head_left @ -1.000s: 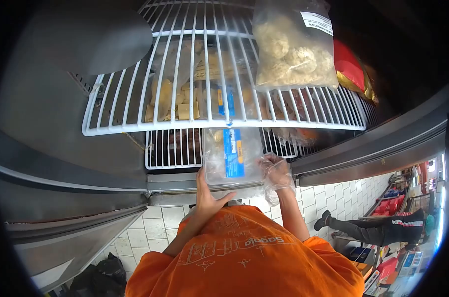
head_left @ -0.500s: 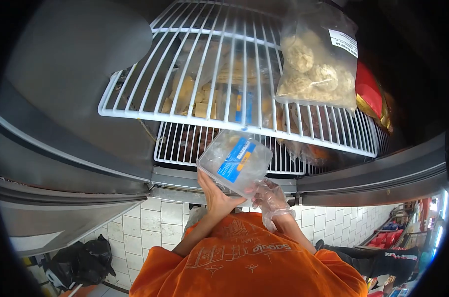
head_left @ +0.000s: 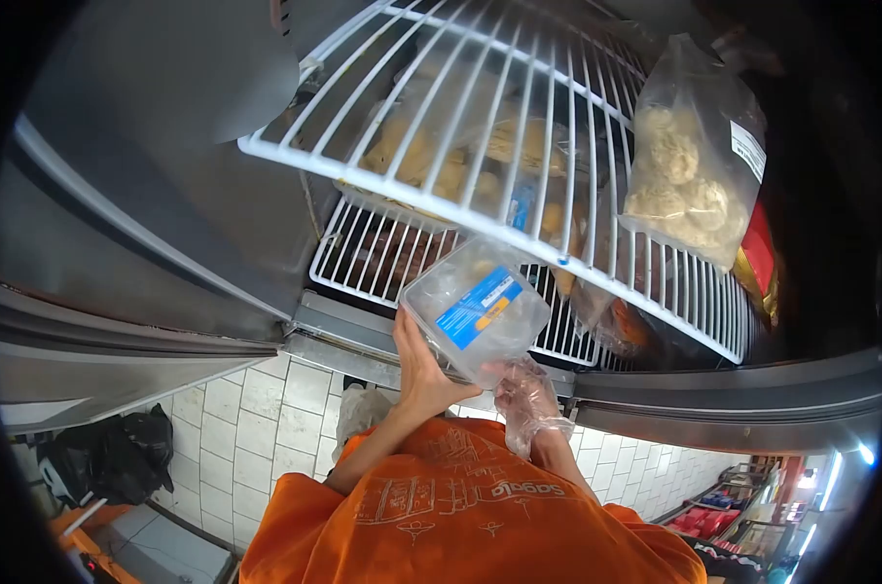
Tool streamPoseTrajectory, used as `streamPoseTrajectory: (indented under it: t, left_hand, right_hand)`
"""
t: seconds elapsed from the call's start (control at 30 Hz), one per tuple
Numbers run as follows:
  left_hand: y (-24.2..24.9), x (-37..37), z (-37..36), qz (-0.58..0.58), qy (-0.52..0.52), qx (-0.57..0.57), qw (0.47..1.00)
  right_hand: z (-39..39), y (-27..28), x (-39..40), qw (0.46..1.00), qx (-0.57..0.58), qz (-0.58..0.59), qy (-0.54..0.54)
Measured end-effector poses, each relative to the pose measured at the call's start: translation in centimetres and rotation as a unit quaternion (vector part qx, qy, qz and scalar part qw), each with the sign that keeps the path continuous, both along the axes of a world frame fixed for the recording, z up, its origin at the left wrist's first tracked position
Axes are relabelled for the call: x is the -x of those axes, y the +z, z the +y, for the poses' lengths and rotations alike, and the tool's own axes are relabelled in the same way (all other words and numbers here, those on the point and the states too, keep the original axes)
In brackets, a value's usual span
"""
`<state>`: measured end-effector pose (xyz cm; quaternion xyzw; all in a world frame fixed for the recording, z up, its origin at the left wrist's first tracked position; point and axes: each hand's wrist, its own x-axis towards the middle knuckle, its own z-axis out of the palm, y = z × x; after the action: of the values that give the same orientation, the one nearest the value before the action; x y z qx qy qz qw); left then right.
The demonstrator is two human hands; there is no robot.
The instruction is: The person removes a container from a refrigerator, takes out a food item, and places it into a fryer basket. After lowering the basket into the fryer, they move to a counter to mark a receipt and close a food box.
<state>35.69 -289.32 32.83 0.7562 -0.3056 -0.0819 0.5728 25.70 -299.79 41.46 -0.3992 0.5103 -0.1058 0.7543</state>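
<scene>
A clear plastic container (head_left: pixel 519 326) with a blue and orange label is held in front of me, at the open front of a fridge. My left hand (head_left: pixel 426 370), bare, grips its left side and near corner. My right hand (head_left: pixel 526 389), in a clear plastic glove, holds its near right corner; its fingertips are partly hidden. Just beyond the container is the white wire shelf (head_left: pixel 402 185). A bag of pale, round clumps (head_left: pixel 689 185) rests on that shelf, with a red and gold package (head_left: pixel 760 258) beside it.
Yellowish food in bags (head_left: pixel 416 156) lies beneath the upper shelf, above a lower wire rack (head_left: pixel 363 258). Fridge door panels stand on the left (head_left: pixel 120 380) and right (head_left: pixel 713 409). Black plastic bags (head_left: pixel 120 453) lie on the white tiled floor (head_left: pixel 246 419).
The view has turned, so the shelf now slants down to the right. The container stays in both hands and appears slightly further right. The person at the lower right is mostly out of view.
</scene>
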Motion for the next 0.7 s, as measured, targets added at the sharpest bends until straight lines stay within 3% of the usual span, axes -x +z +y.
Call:
streamPoseTrajectory:
  t: [0.13, 0.23, 0.3, 0.4, 0.5, 0.7]
  left_hand:
    - [0.8, -0.1, 0.6, -0.026, -0.016, 0.022, 0.999]
    - [0.0, 0.9, 0.8, 0.052, -0.034, 0.04, 0.997]
    - [0.6, 1.3, 0.6, 0.177, -0.074, 0.112, 0.975]
    - [1.6, 1.5, 0.2, 0.245, -0.095, 0.187, 0.946]
    - [1.6, 1.3, -0.3, 0.285, -0.112, 0.243, 0.921]
    - [1.5, 0.7, -0.5, 0.273, -0.108, 0.236, 0.926]
  right_hand:
    - [-0.6, 0.3, 0.4, 0.999, -0.01, -0.019, -0.038]
    - [-1.0, 0.4, 0.4, 0.999, 0.021, -0.02, -0.03]
    - [-1.1, 0.5, 0.6, 0.999, 0.018, -0.019, -0.038]
    - [-1.1, 0.8, 0.7, 0.998, -0.003, -0.046, -0.031]
    - [-1.4, 0.1, 1.1, 0.995, -0.063, -0.06, 0.045]
    - [-1.0, 0.4, 0.9, 0.979, -0.173, -0.099, -0.034]
